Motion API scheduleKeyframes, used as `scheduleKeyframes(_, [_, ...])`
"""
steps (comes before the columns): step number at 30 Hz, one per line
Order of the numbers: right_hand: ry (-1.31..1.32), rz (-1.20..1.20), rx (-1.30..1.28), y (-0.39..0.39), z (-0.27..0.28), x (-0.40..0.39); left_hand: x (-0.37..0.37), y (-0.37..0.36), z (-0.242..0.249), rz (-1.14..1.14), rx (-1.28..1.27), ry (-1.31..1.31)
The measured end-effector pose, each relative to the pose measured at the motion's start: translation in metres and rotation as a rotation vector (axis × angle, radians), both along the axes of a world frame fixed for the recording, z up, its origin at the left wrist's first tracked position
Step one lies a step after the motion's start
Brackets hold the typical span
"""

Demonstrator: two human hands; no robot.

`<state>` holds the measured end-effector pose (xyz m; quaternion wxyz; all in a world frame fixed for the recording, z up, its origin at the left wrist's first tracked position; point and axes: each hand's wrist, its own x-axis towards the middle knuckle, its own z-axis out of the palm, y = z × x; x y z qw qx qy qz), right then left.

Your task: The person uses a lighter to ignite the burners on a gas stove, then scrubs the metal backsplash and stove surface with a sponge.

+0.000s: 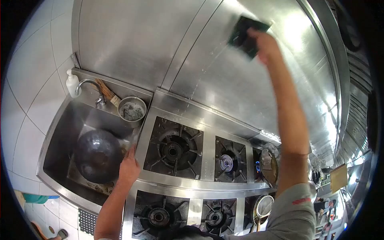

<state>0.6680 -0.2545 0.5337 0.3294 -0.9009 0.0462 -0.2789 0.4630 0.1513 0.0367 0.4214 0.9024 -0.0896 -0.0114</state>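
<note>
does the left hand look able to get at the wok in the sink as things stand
Probably yes. The left hand rests on the sink's edge right beside the wok, with nothing between them. It holds nothing, while the right hand presses a dark pad on the wall.

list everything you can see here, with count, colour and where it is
scrub pad: 1, black, pressed on the steel wall, upper right
steel wall: 1, silver, behind the stove
burners: 4 clear, black, set in the steel stove top; more cut off at right
sink: 1, silver, left of the stove
wok: 1, dark, lying in the sink
tap: 1, silver, over the sink's back edge
soap bottle: 1, white, on the ledge left of the tap
bowl: 1, metal, on the ledge right of the tap
brush: 1, brown, beside the bowl
strainer: 1, metal, lower right
left hand: 1, resting on the edge between sink and stove
right hand: 1, raised, holding the scrub pad
</note>
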Motion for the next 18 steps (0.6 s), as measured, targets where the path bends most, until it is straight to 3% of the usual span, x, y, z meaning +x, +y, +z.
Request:
scheduleKeyframes(1, [-0.139, -0.131, -0.458, 0.008, 0.038, -0.021, 0.0, 0.0, 0.001, -0.005, 0.001, 0.002])
scheduleKeyframes(2, [-0.276, -0.413, -0.82, 0.027, 0.068, -0.034, 0.001, 0.0, 0.004, -0.005, 0.004, 0.028])
scheduleKeyframes(3, [-0.211, -0.418, -0.625, 0.024, 0.102, -0.032, 0.001, 0.0, 0.006, -0.006, 0.009, 0.056])
scheduleKeyframes(4, [-0.485, -0.417, -0.861, -0.005, 0.111, -0.017, 0.0, 0.0, 0.004, -0.011, 0.014, 0.062])
scheduleKeyframes(5, [-0.616, -0.549, -0.934, -0.001, 0.108, -0.01, 0.0, 0.0, 0.002, -0.011, 0.021, 0.05])
scheduleKeyframes(7, [-0.875, -0.477, -0.965, -0.006, 0.088, 0.008, 0.001, -0.001, 0.0, -0.011, 0.03, 0.041])
scheduleKeyframes(8, [-0.82, -0.335, -0.827, 0.002, 0.071, 0.013, 0.002, -0.001, 0.001, -0.012, 0.038, 0.054])
scheduleKeyframes(9, [-0.644, -0.468, -0.637, 0.019, 0.035, 0.016, 0.002, -0.001, 0.001, -0.012, 0.047, 0.066])
scheduleKeyframes(10, [-0.832, -0.409, -0.974, -0.015, -0.002, 0.051, 0.003, 0.0, 0.003, -0.007, 0.05, 0.069])
scheduleKeyframes(11, [-0.968, -0.418, -1.151, -0.013, -0.046, 0.06, 0.001, 0.0, 0.004, -0.004, 0.059, 0.047])
scheduleKeyframes(13, [-0.782, -0.336, -1.051, 0.009, -0.17, 0.058, 0.002, -0.004, 0.01, 0.003, 0.06, 0.022])
scheduleKeyframes(15, [0.024, -0.231, -1.34, 0.045, -0.27, 0.014, 0.004, -0.003, 0.019, 0.011, 0.05, 0.212])
scheduleKeyframes(16, [0.18, 0.101, -1.347, 0.023, -0.327, 0.008, 0.005, -0.005, 0.026, 0.014, 0.051, 0.207])
scheduleKeyframes(17, [0.031, 0.215, -1.237, -0.004, -0.377, 0.001, 0.005, -0.005, 0.033, 0.011, 0.064, 0.27])
scheduleKeyframes(18, [-0.002, 0.224, -1.242, -0.007, -0.375, 0.005, 0.005, -0.005, 0.036, 0.013, 0.079, 0.336])
